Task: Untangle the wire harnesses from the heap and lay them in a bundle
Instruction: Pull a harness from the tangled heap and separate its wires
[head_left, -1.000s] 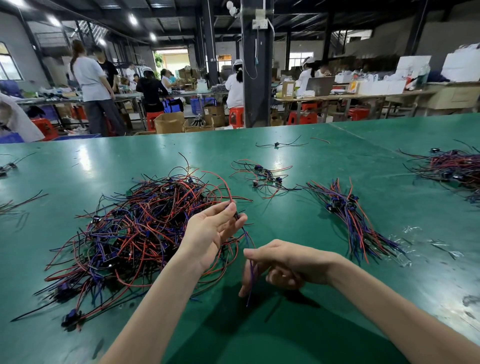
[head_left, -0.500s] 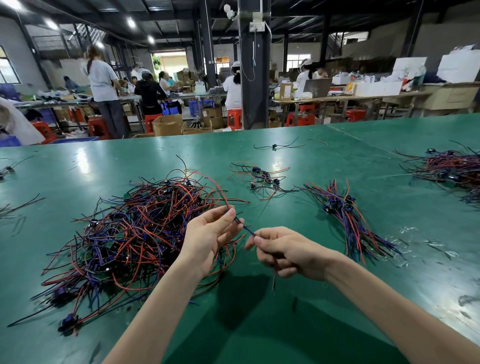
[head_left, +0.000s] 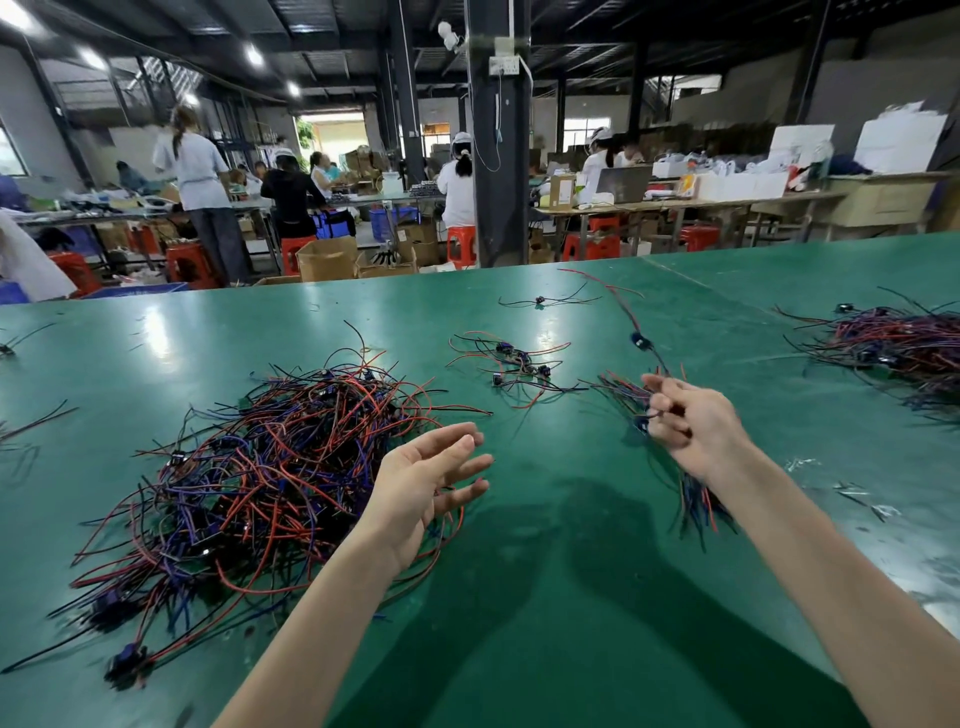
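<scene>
A big tangled heap of red, blue and black wire harnesses lies on the green table at the left. My left hand hovers open, palm up, over the heap's right edge and holds nothing. My right hand is off to the right, fingers curled round one wire harness. That harness, with a small black connector, swings up and away from the hand. Under the right hand lies the bundle of straightened harnesses, partly hidden by the hand and wrist.
A small loose group of harnesses lies behind the middle, and a single one farther back. Another heap sits at the far right. Clear plastic scraps lie right of the bundle. People work at benches behind the table.
My right hand has pulled a harness free of the heap and carried it right, over the bundle. My left hand has let go and opened.
</scene>
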